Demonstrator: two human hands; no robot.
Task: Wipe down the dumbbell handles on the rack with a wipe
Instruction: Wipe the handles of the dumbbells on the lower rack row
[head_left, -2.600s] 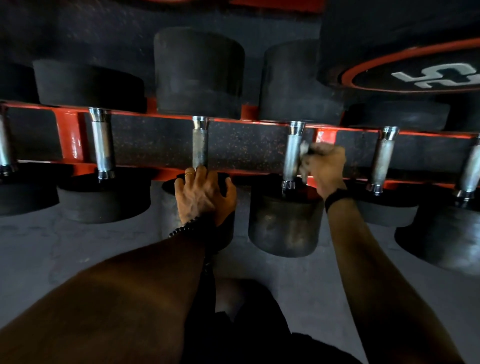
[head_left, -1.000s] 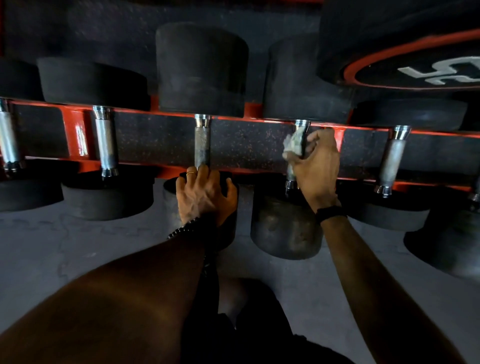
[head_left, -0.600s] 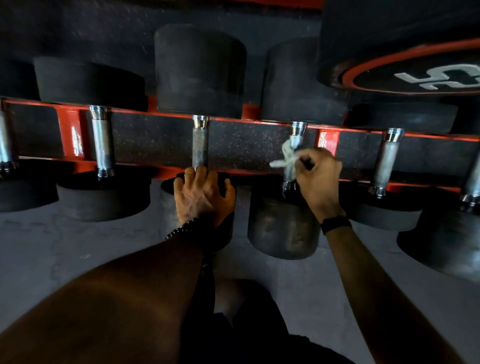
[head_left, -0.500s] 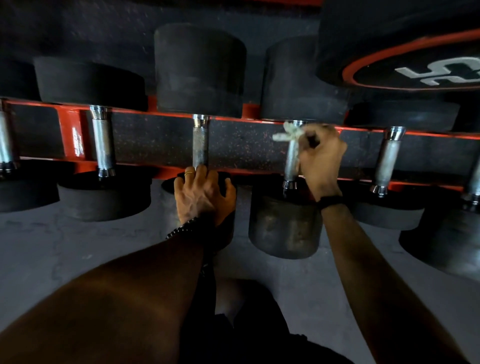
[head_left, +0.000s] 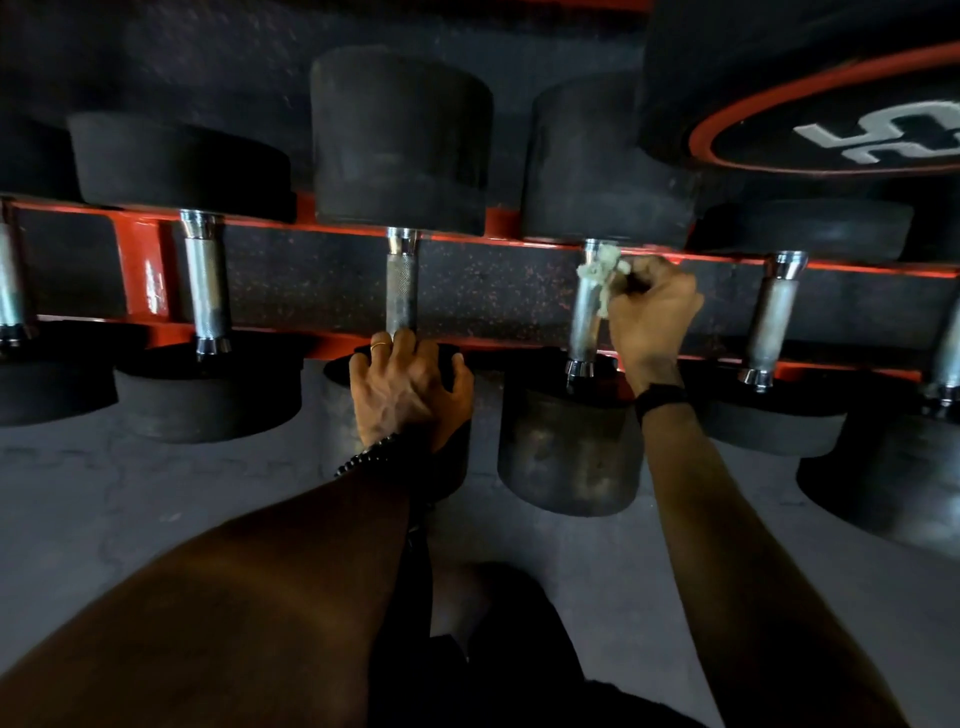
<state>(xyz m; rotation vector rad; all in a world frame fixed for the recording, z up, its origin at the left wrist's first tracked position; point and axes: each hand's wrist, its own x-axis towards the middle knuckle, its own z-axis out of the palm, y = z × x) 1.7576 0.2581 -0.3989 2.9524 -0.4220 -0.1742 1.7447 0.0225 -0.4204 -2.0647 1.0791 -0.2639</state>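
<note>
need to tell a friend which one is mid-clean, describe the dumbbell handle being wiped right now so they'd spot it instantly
Start at the red steel rack holding a row of black rubber-headed dumbbells. Count the chrome handles rightward from the one above the left hand: the next, the knurled chrome handle, is it. Only this one has the crumpled white wipe pressed to its far end by the right hand.

The dumbbell handles (head_left: 401, 291) are shiny metal with rough knurled middles. The dumbbell heads (head_left: 400, 140) look matt black rubber. The rack (head_left: 140, 270) is glossy red painted metal. The wipe (head_left: 602, 278) is crumpled pale cloth.
</note>
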